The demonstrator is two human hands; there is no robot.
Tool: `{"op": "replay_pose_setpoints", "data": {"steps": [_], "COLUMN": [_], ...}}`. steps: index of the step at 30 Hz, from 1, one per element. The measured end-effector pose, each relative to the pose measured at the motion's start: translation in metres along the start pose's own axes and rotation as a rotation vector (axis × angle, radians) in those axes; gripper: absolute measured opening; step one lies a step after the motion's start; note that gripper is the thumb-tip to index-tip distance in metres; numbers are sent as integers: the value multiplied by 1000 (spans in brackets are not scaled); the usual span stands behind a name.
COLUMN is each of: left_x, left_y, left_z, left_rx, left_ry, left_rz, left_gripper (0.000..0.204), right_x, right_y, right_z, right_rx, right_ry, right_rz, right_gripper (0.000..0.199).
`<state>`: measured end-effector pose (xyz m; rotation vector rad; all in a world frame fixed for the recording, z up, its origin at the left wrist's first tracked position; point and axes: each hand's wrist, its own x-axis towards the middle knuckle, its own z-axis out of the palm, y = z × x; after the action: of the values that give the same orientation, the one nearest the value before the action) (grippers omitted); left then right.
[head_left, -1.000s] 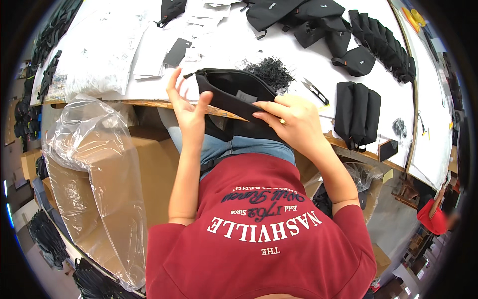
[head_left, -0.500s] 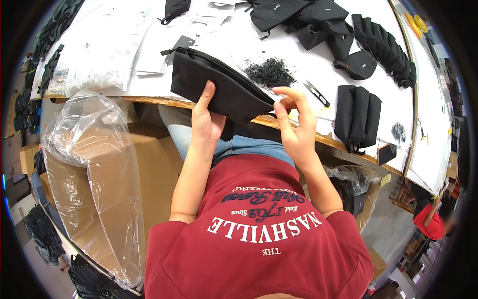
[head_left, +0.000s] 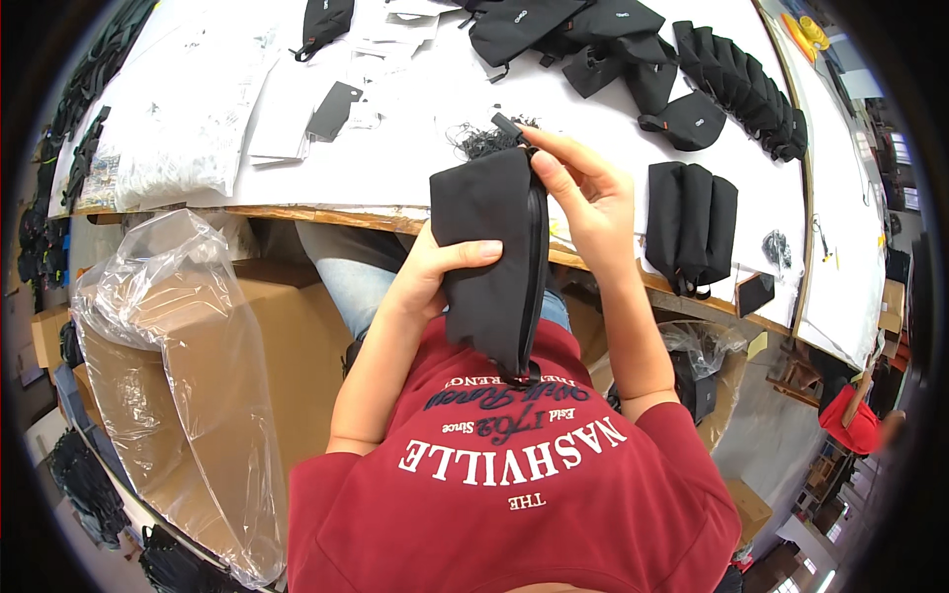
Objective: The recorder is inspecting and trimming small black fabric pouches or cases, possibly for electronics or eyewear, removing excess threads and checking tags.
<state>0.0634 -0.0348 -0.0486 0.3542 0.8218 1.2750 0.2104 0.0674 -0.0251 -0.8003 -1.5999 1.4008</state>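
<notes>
A black zip pouch (head_left: 481,227) is held upright in front of my shirt, its zipper running down the right side. My left hand (head_left: 435,272) grips it from the left, thumb across the front panel and fingers behind. At the top right corner, my right hand (head_left: 590,193) pinches the zipper end between thumb and forefinger. A dark pull tab (head_left: 507,126) sticks out just beyond those fingertips. Partly covered by the pouch and tab is a tangle of black thread scraps (head_left: 479,141) on the white table.
More black pouches (head_left: 623,40) lie piled at the back, with a row (head_left: 741,89) of them farther right. A bundle of black pouches (head_left: 690,227) and a phone (head_left: 754,294) lie near the table's right front edge. Plastic-covered cardboard (head_left: 188,395) stands at left.
The pouch has swung from slanting over the table edge to upright, nearer my body. My right hand has shifted to the end with the pull tab; my left has moved lower and rightward.
</notes>
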Motion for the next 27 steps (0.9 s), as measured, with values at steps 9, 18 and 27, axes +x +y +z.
{"op": "replay_pose_setpoints", "data": {"steps": [9,18,27], "left_x": [-4,23,28], "left_y": [-21,7,-3], "left_z": [-15,-36,-29], "left_rx": [13,305,235], "left_ry": [10,-115,-54], "left_rz": [-70,198,178], "left_gripper": [58,30,20], "right_x": [-14,-18,-6], "right_y": [19,25,13], "right_z": [12,13,-2], "right_rx": [125,135,-320], "right_ry": [131,-72,-130], "right_rz": [-17,131,-163], "right_gripper": [10,13,9]}}
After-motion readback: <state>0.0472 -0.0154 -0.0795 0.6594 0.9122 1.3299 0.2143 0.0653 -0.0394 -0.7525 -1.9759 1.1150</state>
